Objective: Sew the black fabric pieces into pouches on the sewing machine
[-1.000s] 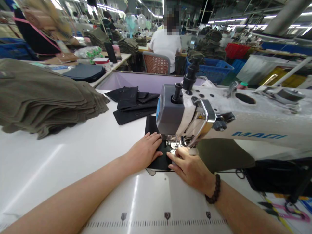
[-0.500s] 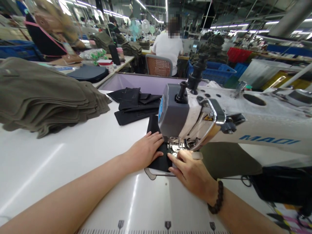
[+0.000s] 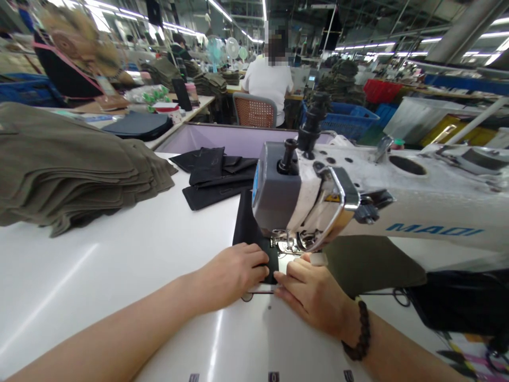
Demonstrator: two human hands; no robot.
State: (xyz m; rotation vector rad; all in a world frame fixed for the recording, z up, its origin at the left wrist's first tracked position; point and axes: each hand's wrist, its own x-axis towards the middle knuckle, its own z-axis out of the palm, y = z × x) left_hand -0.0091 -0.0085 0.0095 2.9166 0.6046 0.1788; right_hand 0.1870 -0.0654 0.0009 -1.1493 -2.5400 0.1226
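Note:
A black fabric piece (image 3: 248, 225) lies flat on the sewing machine bed, its right edge beside the lit presser foot (image 3: 283, 245). My left hand (image 3: 234, 268) rests on its near part, fingers bent and pressed together on the cloth. My right hand (image 3: 312, 286) holds the near right corner, with forefinger and thumb close together at the edge; a dark beaded bracelet (image 3: 360, 331) circles that wrist. The white sewing machine (image 3: 417, 212) reaches in from the right, its head above the fabric. The needle tip is too small to make out.
Folded black pieces (image 3: 218, 172) lie behind the fabric. A tall stack of olive cloth (image 3: 79, 164) stands at left. An olive panel (image 3: 369, 265) lies under the machine arm, near a black bag-like item (image 3: 461, 302). A co-worker in white (image 3: 267, 82) sits ahead.
My left hand has slid nearer to me and its spread fingers have curled. The black fabric has shifted slightly toward me. My right hand stays at its corner. The view has tilted up slightly.

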